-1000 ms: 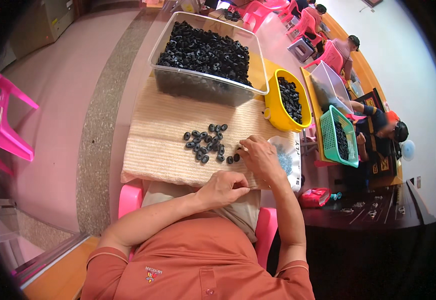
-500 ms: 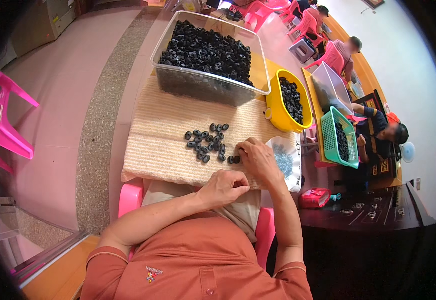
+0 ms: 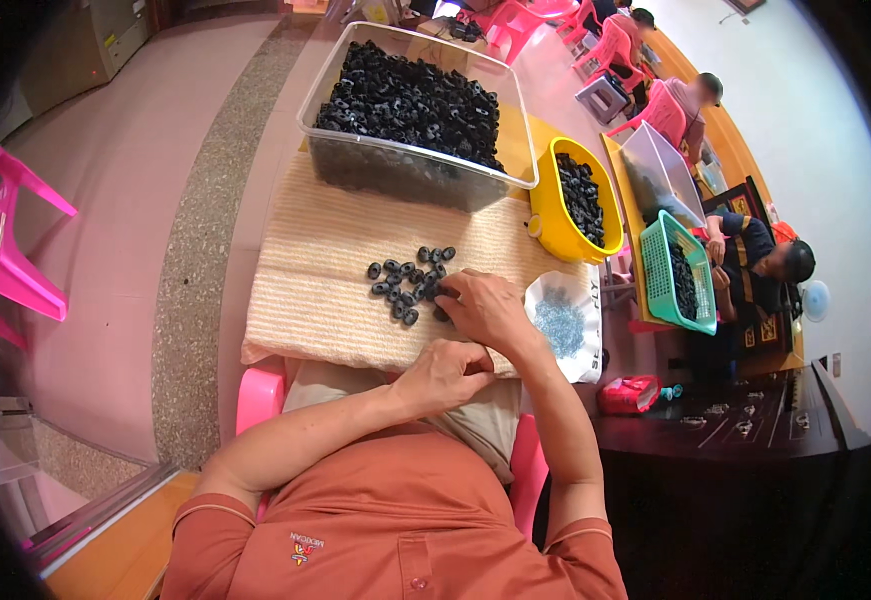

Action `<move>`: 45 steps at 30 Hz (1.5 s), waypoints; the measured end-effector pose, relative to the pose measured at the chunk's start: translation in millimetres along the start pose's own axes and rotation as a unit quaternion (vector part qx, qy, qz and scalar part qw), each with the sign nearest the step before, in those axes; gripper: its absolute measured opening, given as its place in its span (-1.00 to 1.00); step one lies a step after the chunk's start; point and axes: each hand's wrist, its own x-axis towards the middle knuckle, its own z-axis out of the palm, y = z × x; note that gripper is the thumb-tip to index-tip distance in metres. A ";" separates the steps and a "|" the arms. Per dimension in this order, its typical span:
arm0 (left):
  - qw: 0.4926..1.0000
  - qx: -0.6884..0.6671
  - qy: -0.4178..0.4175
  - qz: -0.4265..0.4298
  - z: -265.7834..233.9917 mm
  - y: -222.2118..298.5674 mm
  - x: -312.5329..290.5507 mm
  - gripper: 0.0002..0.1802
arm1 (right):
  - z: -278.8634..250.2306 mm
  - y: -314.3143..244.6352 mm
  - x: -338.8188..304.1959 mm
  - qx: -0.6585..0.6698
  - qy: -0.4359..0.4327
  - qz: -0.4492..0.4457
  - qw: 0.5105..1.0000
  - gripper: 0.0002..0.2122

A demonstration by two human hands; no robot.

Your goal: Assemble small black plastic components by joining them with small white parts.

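Note:
Small black oval pieces with holes (image 3: 396, 292) lie in a loose cluster on a striped cream towel (image 3: 326, 215). My right hand (image 3: 488, 312) reaches over the cluster's right edge, fingers bent together against the pieces there; what lies under the fingertips is hidden. Close to the towel's front edge, my left hand (image 3: 448, 372) is closed, with thumb and forefinger pressed together; anything between them is too small or hidden to make out. Right of my right hand, a white scalloped dish (image 3: 594, 350) holds many tiny pale-blue clear bits (image 3: 560, 325).
Beyond the towel stands a large clear bin (image 3: 406, 180) heaped with black pieces. A yellow basket (image 3: 546, 225) and a green basket (image 3: 701, 322) at right hold more. A person in dark clothing (image 3: 746, 285) sits beyond them; a pink stool (image 3: 16, 240) stands left.
My right hand has shifted left, from beside the dish to the cluster's right edge, covering pieces that showed before. My left hand stays almost in place.

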 end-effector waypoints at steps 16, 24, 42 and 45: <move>0.999 -0.031 0.003 -0.022 -0.9 -3.0 2.4 -0.81 | 8.7 7.8 0.8 0.156 0.029 0.060 0.986 -0.71; 0.979 -0.127 0.161 -0.014 2.1 -19.9 8.9 -0.79 | 3.7 24.8 -32.3 0.341 0.154 0.003 0.927 -0.83; 0.953 -0.262 0.138 -0.061 -1.6 -15.5 11.9 -0.81 | 29.1 27.0 -76.2 0.577 0.139 0.057 0.803 -0.85; 0.955 -0.262 0.126 -0.062 -3.4 -14.1 11.4 -0.81 | 30.7 26.7 -78.4 0.591 0.138 0.058 0.792 -0.84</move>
